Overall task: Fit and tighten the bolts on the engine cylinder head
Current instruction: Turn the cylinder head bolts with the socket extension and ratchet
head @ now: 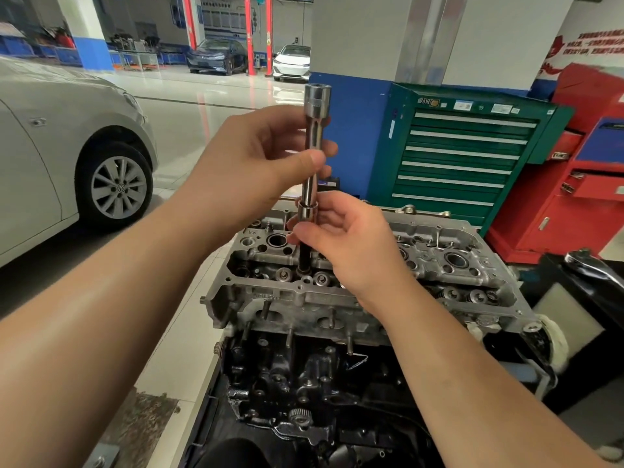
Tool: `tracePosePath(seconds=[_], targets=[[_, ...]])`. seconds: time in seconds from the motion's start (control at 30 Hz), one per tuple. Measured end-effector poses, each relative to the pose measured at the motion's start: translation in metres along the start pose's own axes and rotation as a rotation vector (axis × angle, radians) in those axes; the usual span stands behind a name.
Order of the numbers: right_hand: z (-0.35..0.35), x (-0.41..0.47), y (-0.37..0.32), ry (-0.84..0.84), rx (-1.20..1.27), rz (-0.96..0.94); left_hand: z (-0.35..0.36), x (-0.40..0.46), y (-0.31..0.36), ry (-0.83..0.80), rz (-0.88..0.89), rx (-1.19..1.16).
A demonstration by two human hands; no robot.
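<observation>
Centre of frame: left hand (256, 163) pinches the extension bar (314, 136); right hand (341, 238) pinches the socket (307, 211) on a bolt (305, 256) entering the cylinder head (337, 295), lower centre; keep the bar vertical, turn gently to avoid cross-threading.

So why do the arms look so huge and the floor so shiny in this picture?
In the head view, the wide-angle lens stretches whatever sits near the edges, so the forearms balloon while the left hand and right hand on the socket extension look normal; the glossy floor tiles mirror the red pillars as glare; the cylinder head is sharp, while the distant cars are softer.
</observation>
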State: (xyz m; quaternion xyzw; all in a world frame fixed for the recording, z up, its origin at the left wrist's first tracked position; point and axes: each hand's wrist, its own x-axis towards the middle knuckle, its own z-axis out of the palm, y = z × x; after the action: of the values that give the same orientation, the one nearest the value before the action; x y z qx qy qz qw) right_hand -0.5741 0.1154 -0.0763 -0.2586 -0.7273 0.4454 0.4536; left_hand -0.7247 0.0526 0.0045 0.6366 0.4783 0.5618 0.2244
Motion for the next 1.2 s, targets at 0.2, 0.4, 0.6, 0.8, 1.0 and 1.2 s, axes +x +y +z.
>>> tracePosePath(seconds=[0.2, 0.4, 0.6, 0.8, 1.0, 1.2], targets=[[0.001, 0.002, 0.001, 0.021, -0.017, -0.001, 0.011, -0.001, 0.0, 0.176, 0.019, 0.218], [-0.003, -0.001, 0.002, -0.063, 0.02, 0.009, 0.0, -0.001, -0.001, -0.036, -0.05, -0.142], [0.002, 0.002, 0.002, 0.114, -0.159, -0.015, 0.01, -0.003, 0.001, 0.137, 0.035, 0.252], [0.0, -0.002, 0.002, -0.048, -0.048, 0.007, 0.0, 0.0, -0.004, 0.001, -0.049, -0.058], [0.005, 0.001, -0.002, 0.129, -0.164, 0.015, 0.006, -0.004, -0.001, 0.042, 0.006, 0.171], [0.001, -0.002, 0.0, -0.028, -0.014, -0.003, 0.005, 0.0, -0.003, 0.105, -0.021, 0.16]])
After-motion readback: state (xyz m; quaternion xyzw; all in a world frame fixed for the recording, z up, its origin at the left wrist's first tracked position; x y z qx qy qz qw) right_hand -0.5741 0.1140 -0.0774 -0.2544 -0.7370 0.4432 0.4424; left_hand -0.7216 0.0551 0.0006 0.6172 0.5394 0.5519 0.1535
